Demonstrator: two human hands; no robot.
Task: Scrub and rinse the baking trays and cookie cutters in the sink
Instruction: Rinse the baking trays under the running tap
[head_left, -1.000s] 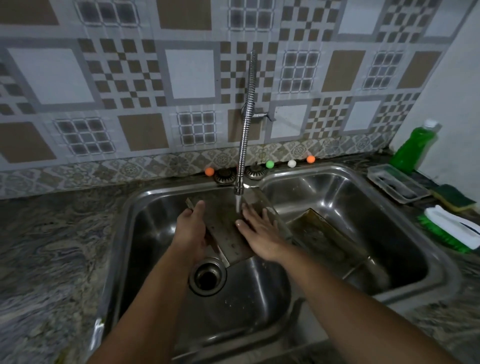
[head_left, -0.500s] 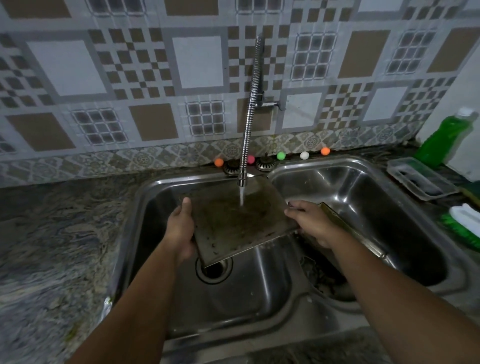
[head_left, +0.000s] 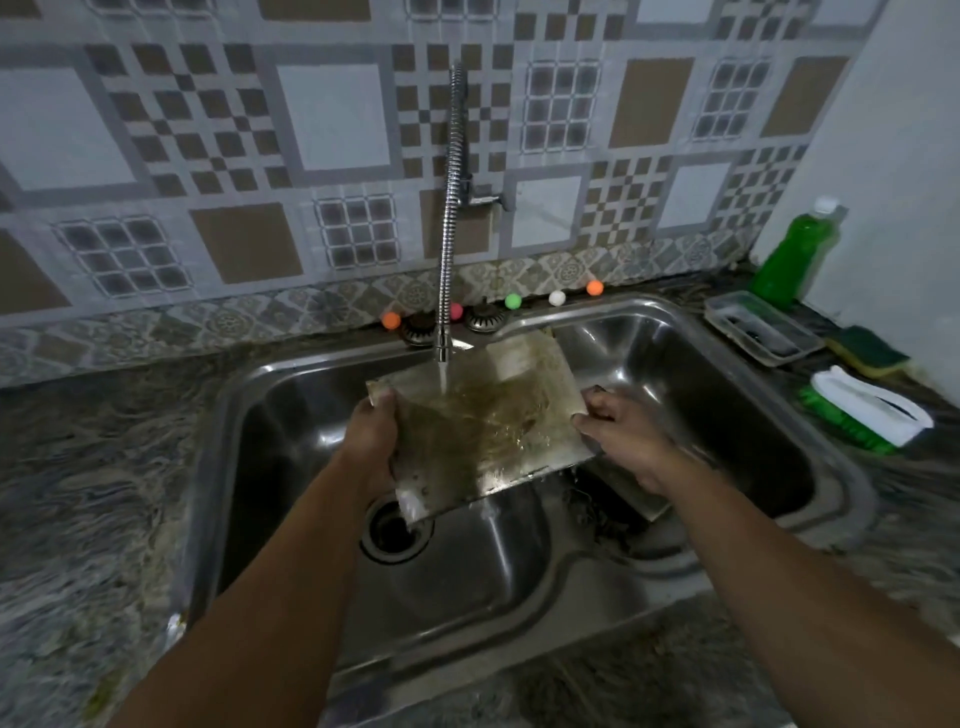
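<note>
patterned tiles back a steel double sink (head_left: 727, 540); left hand (head_left: 371, 436) and right hand (head_left: 618, 431) each hold in their grip a stained flat metal baking tray (head_left: 483, 431) under the faucet's (head_left: 451, 208) stream (rinsing step); scrubbing likely next, needing the green brush (head_left: 862, 410).

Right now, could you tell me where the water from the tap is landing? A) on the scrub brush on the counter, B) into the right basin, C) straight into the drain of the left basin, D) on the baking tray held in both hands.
D: the stream from the tap strikes the baking tray, which the left hand and right hand hold by its edges above the sink.
</note>
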